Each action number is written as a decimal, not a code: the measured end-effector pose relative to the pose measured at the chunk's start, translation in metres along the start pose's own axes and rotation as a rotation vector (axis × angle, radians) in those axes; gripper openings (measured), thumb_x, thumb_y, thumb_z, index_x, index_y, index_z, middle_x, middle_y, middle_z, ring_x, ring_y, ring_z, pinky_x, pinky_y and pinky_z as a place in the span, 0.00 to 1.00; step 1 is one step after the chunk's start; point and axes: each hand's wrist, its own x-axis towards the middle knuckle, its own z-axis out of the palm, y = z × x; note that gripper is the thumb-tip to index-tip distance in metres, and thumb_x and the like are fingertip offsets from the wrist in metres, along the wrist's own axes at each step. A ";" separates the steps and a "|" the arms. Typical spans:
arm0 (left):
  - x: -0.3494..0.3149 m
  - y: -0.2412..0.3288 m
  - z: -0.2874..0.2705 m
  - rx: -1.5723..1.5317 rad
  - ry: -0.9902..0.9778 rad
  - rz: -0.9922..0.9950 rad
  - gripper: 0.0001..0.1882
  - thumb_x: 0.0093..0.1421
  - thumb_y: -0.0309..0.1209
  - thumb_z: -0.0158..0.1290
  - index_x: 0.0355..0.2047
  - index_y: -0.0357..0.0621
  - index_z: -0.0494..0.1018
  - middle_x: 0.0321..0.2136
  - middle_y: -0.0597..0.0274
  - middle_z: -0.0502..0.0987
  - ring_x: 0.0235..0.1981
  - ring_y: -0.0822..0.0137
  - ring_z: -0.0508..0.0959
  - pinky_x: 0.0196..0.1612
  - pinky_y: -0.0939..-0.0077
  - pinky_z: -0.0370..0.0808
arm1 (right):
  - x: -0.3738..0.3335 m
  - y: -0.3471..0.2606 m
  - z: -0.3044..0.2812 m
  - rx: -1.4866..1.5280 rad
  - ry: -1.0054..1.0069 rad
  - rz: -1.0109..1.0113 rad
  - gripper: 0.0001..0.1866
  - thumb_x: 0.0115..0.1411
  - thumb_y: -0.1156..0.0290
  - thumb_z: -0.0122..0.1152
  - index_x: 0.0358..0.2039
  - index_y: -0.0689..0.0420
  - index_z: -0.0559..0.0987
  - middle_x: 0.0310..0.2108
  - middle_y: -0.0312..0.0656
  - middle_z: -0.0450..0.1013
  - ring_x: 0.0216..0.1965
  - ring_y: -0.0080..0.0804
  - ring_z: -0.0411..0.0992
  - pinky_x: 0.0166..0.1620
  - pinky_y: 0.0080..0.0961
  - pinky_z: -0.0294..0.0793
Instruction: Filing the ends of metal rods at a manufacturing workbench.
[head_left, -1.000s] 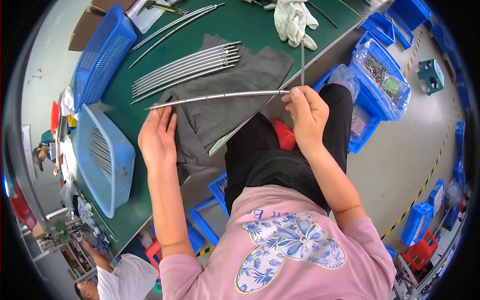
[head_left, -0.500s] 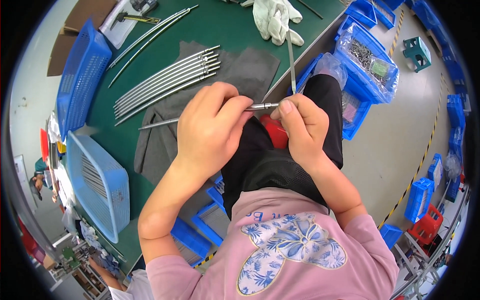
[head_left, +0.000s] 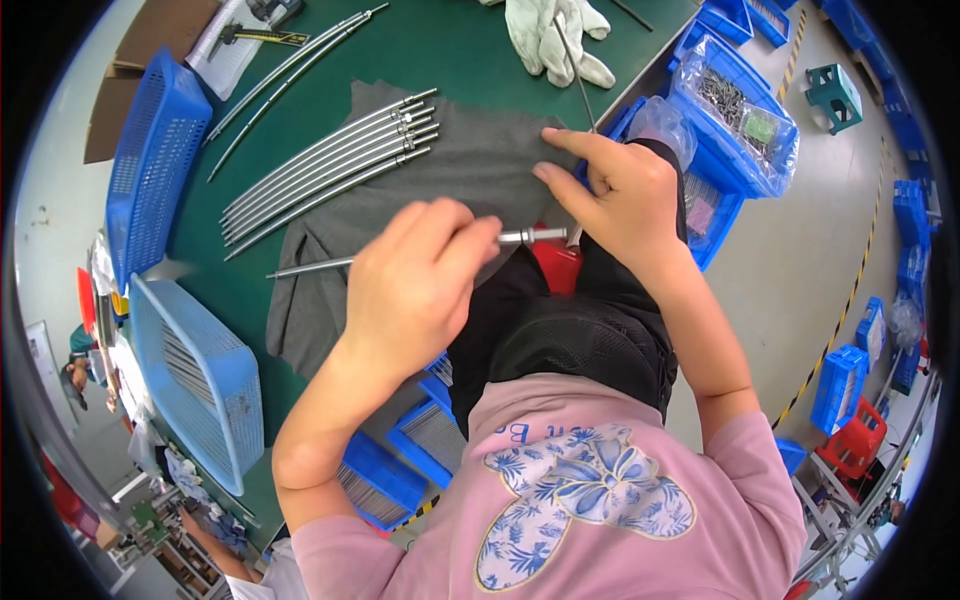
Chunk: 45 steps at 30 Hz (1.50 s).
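My left hand (head_left: pixel 405 285) is closed around a slender silver metal rod (head_left: pixel 310 268). The rod's plain end points left over a dark grey cloth (head_left: pixel 480 150); its collared end (head_left: pixel 532 236) sticks out to the right of my fingers. My right hand (head_left: pixel 625 195) is off the rod, at the cloth's right edge, with thumb and index finger stretched apart. A thin metal strip (head_left: pixel 578 75) rises from behind this hand, seemingly held by its curled fingers; its lower part is hidden. Several similar rods (head_left: pixel 330 165) lie side by side on the cloth.
The green table (head_left: pixel 440 50) also carries white gloves (head_left: pixel 550 40), a caliper (head_left: pixel 265 36) and two longer rods (head_left: pixel 290 75). Blue baskets (head_left: pixel 160 150) stand along the left. At right is a blue bin (head_left: pixel 770 180) of small metal parts; a green stool (head_left: pixel 833 98) stands beyond.
My right hand has let go of the rod's collared end and moved up and right, thumb and index spread. The thin strip has tilted and shifted upward. My left hand has dropped slightly with the rod.
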 end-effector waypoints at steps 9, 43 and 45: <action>0.014 -0.005 0.019 -0.009 0.077 -0.041 0.08 0.49 0.23 0.59 0.31 0.43 0.74 0.27 0.64 0.71 0.28 0.61 0.73 0.28 0.68 0.72 | -0.033 -0.004 -0.034 0.260 -0.114 -0.015 0.32 0.55 0.79 0.56 0.62 0.50 0.68 0.16 0.45 0.68 0.15 0.40 0.63 0.23 0.31 0.65; 0.011 0.001 0.042 -0.351 0.236 -0.271 0.09 0.45 0.19 0.62 0.28 0.40 0.79 0.23 0.63 0.72 0.24 0.62 0.72 0.26 0.69 0.69 | -0.075 -0.014 -0.005 0.144 -0.094 -0.077 0.35 0.40 0.82 0.57 0.55 0.59 0.76 0.10 0.34 0.61 0.11 0.30 0.60 0.21 0.25 0.64; 0.012 0.001 0.041 -0.352 0.233 -0.274 0.09 0.45 0.18 0.62 0.28 0.40 0.78 0.23 0.63 0.72 0.24 0.62 0.72 0.26 0.69 0.69 | -0.073 -0.014 -0.005 0.117 -0.089 -0.103 0.34 0.39 0.82 0.56 0.54 0.59 0.76 0.10 0.33 0.60 0.10 0.30 0.60 0.21 0.24 0.64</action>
